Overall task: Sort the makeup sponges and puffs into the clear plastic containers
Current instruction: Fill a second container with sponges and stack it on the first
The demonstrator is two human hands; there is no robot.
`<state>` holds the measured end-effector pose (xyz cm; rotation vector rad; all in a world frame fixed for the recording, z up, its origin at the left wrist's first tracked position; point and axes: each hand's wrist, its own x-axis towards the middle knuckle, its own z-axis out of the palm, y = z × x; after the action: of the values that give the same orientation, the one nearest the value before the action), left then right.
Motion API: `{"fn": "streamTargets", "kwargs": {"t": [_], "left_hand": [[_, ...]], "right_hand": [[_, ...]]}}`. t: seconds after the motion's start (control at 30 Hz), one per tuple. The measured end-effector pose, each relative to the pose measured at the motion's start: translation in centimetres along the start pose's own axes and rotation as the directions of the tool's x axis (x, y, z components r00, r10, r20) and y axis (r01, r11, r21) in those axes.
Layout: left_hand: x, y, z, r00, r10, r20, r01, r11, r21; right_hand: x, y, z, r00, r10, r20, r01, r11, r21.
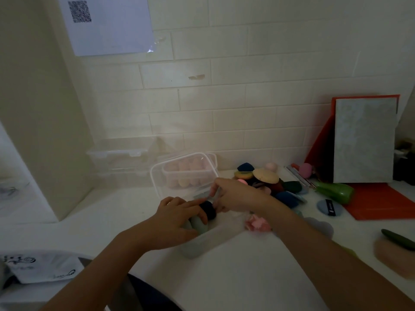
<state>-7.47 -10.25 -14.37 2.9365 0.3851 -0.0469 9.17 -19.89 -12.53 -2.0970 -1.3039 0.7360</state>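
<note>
crowding may pop the dark sponge (207,209) out of the box (197,248); left hand (177,217) grips teal sponges (199,225), while the right hand (233,194) has a hold i cannot tell.

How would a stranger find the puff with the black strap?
Find the orange mat lying at the right. At its left edge, in front of the green bottle, lies the puff. It alone carries a black strap across its flat, pale blue face.

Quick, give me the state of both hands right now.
Left hand: fingers curled round a pale green sponge.
Right hand: by the dark sponge; grip cannot be told.
</note>
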Motion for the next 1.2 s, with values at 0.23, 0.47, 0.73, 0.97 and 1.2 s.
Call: {"fn": "streamTargets", "kwargs": {"t": [0.23,0.47,0.73,0.97,1.2], "left_hand": [[0.0,-0.2,0.2,1.0,0.006,-0.001,-0.006,1.0,-0.029],[-0.1,0.2,0.1,1.0,-0.013,0.008,0.014,0.999,-0.034],[-0.2,0.3,0.1,1.0,-0.011,-0.008,0.01,0.998,-0.054],[-0.2,0.3,0.2,1.0,-0.016,-0.022,0.014,0.998,-0.055],[-0.2,0.3,0.2,0.999,-0.018,-0.026,0.017,0.999,-0.044]], "right_hand": [[-2.1,1.2,-6.5,0.941,0.019,-0.338,-0.098,0.971,-0.219],[-3.2,3.8,-8.7,0.87,0.449,-0.206,-0.481,0.674,-0.56],[-1.4,7.7,-6.2,0.863,0.237,-0.447,-0.443,0.78,-0.442],[-1.5,5.7,-8.5,0.878,0.371,-0.301,-0.477,0.65,-0.592],[-5.1,0.3,-9.0,0.904,-0.161,-0.395,0.01,0.934,-0.357]]}}
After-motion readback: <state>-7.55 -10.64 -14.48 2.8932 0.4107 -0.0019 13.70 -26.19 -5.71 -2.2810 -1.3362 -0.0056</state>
